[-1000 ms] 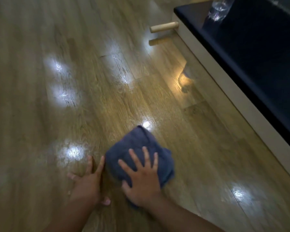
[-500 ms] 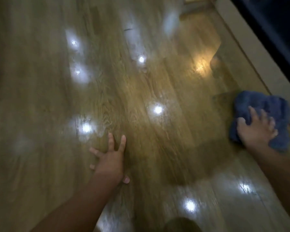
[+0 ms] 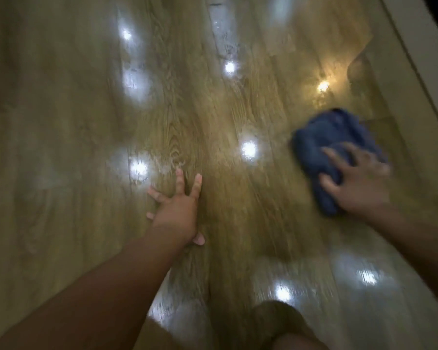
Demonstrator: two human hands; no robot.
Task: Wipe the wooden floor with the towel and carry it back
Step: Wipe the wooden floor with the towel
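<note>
A crumpled blue towel (image 3: 331, 145) lies on the shiny wooden floor (image 3: 200, 117) at the right. My right hand (image 3: 359, 183) presses on the towel's near edge with fingers spread and curled into the cloth; hand and towel are motion-blurred. My left hand (image 3: 178, 210) is flat on the bare floor at the centre, fingers apart, holding nothing.
A pale furniture base (image 3: 420, 59) runs along the top right edge, close beyond the towel. Bright ceiling lights reflect in spots across the floor. My knee (image 3: 283, 327) shows at the bottom centre.
The towel and my right hand swept far to the right toward the furniture base, then came back slightly left. My left hand stays planted on the floor; the view shifted.
</note>
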